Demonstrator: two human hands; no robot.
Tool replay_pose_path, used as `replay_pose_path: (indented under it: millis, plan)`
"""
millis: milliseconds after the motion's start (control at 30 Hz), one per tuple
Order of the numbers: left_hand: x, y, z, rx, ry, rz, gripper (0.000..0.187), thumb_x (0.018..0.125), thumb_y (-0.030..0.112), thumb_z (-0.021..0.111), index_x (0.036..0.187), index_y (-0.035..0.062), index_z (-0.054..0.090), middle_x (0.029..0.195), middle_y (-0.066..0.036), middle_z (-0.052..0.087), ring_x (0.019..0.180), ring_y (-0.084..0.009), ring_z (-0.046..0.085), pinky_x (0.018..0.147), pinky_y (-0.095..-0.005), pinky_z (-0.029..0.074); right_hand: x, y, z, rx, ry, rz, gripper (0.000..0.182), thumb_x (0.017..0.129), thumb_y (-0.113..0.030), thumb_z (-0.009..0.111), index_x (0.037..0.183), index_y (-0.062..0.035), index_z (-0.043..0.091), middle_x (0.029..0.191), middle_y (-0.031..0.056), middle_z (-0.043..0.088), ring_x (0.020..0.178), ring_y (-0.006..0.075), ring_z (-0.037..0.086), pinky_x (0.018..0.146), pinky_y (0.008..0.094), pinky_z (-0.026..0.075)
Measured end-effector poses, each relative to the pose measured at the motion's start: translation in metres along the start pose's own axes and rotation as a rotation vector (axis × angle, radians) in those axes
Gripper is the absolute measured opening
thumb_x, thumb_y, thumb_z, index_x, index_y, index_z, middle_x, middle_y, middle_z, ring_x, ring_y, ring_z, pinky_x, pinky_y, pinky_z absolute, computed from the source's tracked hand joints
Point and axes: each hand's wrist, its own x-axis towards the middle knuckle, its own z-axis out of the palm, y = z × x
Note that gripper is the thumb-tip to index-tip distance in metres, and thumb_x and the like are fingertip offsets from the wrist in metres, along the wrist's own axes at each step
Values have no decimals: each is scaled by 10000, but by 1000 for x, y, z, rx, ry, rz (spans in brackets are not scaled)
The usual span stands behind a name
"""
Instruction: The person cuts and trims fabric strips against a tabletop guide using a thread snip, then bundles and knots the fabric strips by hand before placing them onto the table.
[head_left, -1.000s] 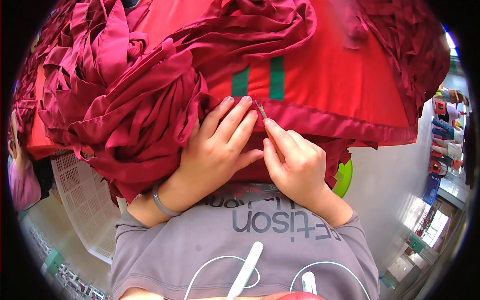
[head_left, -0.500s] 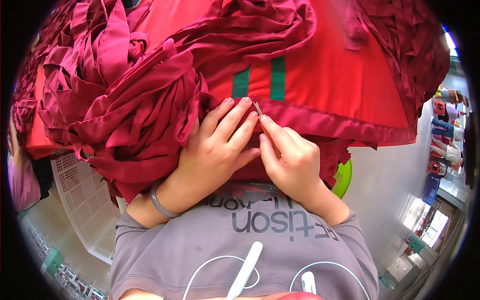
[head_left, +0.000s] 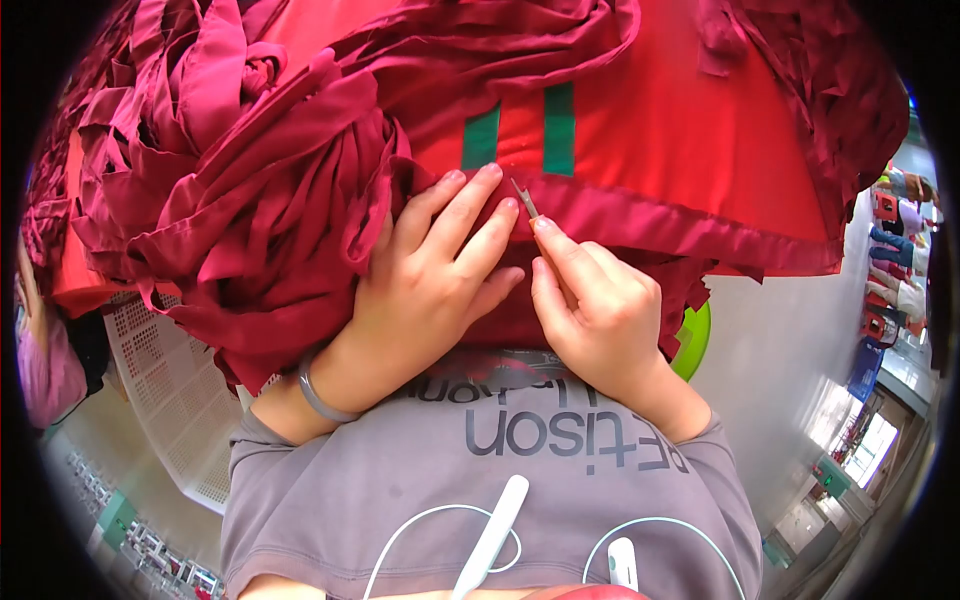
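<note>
My left hand (head_left: 425,275) lies flat with fingers apart on a dark red fabric strip (head_left: 640,215), its fingertips close to the strip's upper edge. In my right hand (head_left: 600,305), thumb and fingers pinch a small seam ripper (head_left: 527,200). Its thin, forked metal tip points up and away from me, just right of my left fingertips. Most of its handle is hidden in my grip. Beyond the strip spreads bright red cloth (head_left: 680,120) bearing two green bands (head_left: 559,130).
A tangled heap of dark red strips (head_left: 260,190) lies at my left, and more hang at the far right. Below stand a white perforated basket (head_left: 165,370) and a bright green rounded thing (head_left: 692,342). Another person's pink sleeve (head_left: 55,375) shows at the left edge.
My right hand has shifted slightly right, and more of the seam ripper's metal shows, its tip now farther up. The left hand stays nearly in place on the fabric, fingers still spread.
</note>
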Motion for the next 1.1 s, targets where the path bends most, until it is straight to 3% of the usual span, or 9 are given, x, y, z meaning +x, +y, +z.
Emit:
replay_pose_path:
  millis: [100, 167, 300, 467, 567, 700, 900, 1033, 1100]
  plan:
    - [1, 0, 1, 2, -5, 1, 470, 747, 327, 669, 1175, 150, 584, 1331, -24, 475, 1170, -234, 460, 1012, -573, 229, 0, 2, 5, -2, 24, -17, 297, 733, -70, 639, 1023, -10, 640, 612, 49, 528, 461, 186, 541, 431, 281, 437]
    - [1, 0, 2, 101, 52, 27, 418, 705, 316, 677, 1085, 152, 615, 1272, 4, 521, 1141, -195, 472, 997, -430, 294, 3, 1, 5, -8, 14, -11, 294, 737, -77, 638, 1023, -10, 638, 616, 52, 530, 463, 189, 545, 432, 286, 440]
    - [3, -1, 1, 141, 61, 36, 419, 711, 310, 670, 1098, 159, 609, 1262, 14, 528, 1125, -185, 484, 1003, -447, 277, 11, -5, 10, 61, -42, 93, 277, 764, 7, 631, 1041, 19, 627, 728, 115, 630, 567, 194, 613, 514, 280, 487]
    - [2, 0, -2, 147, 27, 40, 437, 712, 293, 674, 1122, 164, 595, 1268, 14, 517, 1113, -178, 489, 984, -461, 298, 13, 9, 24, 198, 283, 70, 258, 778, -40, 616, 1025, 34, 613, 755, 136, 637, 575, 231, 625, 506, 296, 502]
    - [2, 1, -1, 115, 34, 23, 449, 712, 281, 677, 1140, 180, 587, 1274, 14, 511, 1123, -185, 481, 962, -445, 323, 9, 6, 5, 275, 347, 276, 284, 765, -28, 631, 1044, 19, 620, 711, 118, 614, 551, 223, 607, 487, 293, 485]
    - [2, 1, 2, 65, 58, 14, 445, 715, 277, 676, 1146, 202, 590, 1276, 16, 508, 1132, -193, 475, 943, -427, 341, -3, -2, -4, 46, 57, 33, 309, 725, -44, 654, 1033, -29, 651, 584, 44, 476, 440, 171, 499, 422, 292, 411]
    - [1, 0, -1, 119, 49, 46, 436, 723, 273, 673, 1149, 223, 598, 1286, 18, 499, 1137, -193, 471, 953, -409, 332, 4, -2, 3, -33, 10, 29, 277, 758, -72, 634, 1030, -20, 645, 594, 48, 499, 447, 175, 515, 427, 288, 423]
    - [1, 1, -1, 113, 48, 35, 428, 721, 269, 673, 1141, 219, 604, 1288, 20, 499, 1135, -191, 472, 958, -408, 321, 9, 0, 10, 131, 13, 114, 272, 809, 8, 610, 1081, 18, 620, 724, 93, 625, 558, 109, 565, 519, 237, 455]
    - [0, 1, -1, 106, 47, 28, 427, 720, 268, 674, 1138, 219, 606, 1288, 22, 500, 1134, -190, 473, 959, -407, 319, 12, 8, 13, 158, 280, 118, 253, 826, -19, 598, 1074, 30, 603, 771, 114, 639, 610, 153, 614, 548, 253, 490]
